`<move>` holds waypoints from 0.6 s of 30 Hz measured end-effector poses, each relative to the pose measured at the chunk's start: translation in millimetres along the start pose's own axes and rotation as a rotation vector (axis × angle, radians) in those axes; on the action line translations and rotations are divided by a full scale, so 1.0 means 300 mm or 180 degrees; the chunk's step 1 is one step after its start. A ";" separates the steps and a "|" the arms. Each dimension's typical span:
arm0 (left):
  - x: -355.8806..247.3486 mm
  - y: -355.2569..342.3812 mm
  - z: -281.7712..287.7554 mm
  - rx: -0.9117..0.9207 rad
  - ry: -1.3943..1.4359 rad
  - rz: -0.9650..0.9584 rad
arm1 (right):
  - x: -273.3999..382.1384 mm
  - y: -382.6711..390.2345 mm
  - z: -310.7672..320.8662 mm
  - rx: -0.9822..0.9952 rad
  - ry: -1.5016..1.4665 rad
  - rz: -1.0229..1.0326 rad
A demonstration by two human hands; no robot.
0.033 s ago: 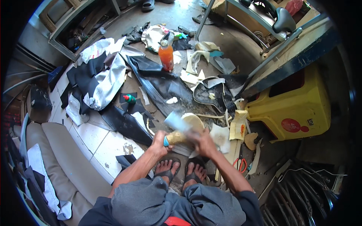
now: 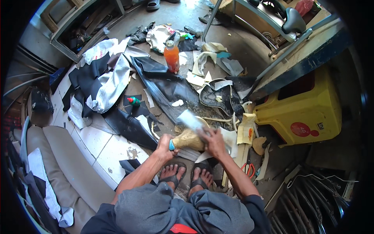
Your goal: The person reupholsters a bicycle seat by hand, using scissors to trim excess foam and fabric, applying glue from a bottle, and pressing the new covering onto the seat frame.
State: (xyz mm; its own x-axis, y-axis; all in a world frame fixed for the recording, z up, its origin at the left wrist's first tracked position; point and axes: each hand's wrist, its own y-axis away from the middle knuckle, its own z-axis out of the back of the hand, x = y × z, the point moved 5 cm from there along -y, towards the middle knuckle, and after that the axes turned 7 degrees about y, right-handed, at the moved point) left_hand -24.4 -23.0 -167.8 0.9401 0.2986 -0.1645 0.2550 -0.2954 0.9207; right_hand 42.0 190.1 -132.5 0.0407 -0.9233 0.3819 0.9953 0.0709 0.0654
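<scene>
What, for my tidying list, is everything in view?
Padded piece: one, tan with blue end, in left hand
Blurred object: one, pale blue, in right hand
Drink bottle: one, orange, floor ahead
Small bottle: one, green, red cap, left-centre floor
Scissors: one, red-orange handles, right floor
Plastic stool: one, yellow, right
Scraps: many, mixed colours, floor
Cushion: one, grey-brown, left
Saddle: one, black, upper right
Left hand: one, bare, centre
Right hand: one, bare, centre
Feet: two, dark sandals, below hands

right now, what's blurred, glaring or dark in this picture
Head view: the pale blue object is smeared, probably by motion; head view: the beige piece is clearer; head view: glare brightens the floor near the top; head view: the corners are black.
</scene>
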 end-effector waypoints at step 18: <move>-0.031 0.046 -0.013 -0.0144 -0.0304 -0.0245 | 0.150 -0.003 -0.002 0.0094 -0.0247 -0.0088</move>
State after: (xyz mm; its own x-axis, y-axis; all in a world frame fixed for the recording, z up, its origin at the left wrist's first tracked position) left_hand -30.6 -26.5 -152.3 0.9359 0.2306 -0.2662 0.3188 -0.2331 0.9187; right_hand 43.0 148.3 -115.9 0.0054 -0.8932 0.4497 0.9929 0.0582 0.1037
